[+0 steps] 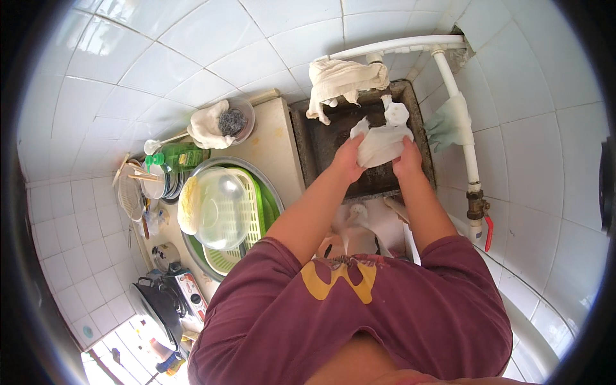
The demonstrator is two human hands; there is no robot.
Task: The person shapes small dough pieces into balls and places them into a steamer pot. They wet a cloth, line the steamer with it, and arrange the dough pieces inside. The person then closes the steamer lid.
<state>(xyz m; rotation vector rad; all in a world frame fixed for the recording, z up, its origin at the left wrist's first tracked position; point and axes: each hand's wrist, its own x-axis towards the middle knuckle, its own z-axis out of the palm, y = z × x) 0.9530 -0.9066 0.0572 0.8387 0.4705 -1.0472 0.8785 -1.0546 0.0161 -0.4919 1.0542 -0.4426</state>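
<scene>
A white cloth (pixel 383 146) is stretched between both hands over a dark stone sink (pixel 326 153). My left hand (pixel 348 159) grips its left side, where a loose fold sticks up. My right hand (pixel 409 156) pinches the right edge. Just above the cloth is the white faucet head (pixel 396 114); whether they touch, and whether water runs, I cannot tell. A cream cloth (pixel 346 79) hangs over the pipe at the back of the sink.
Left on the counter (pixel 274 144) stand a large metal basin (pixel 276 192) with a green-white colander, a green soap bottle (pixel 180 156), and a bowl with a scouring pad (pixel 232 122). Right, a pale green glove (pixel 447 122) hangs on a pipe with a red-handled valve (pixel 489 233).
</scene>
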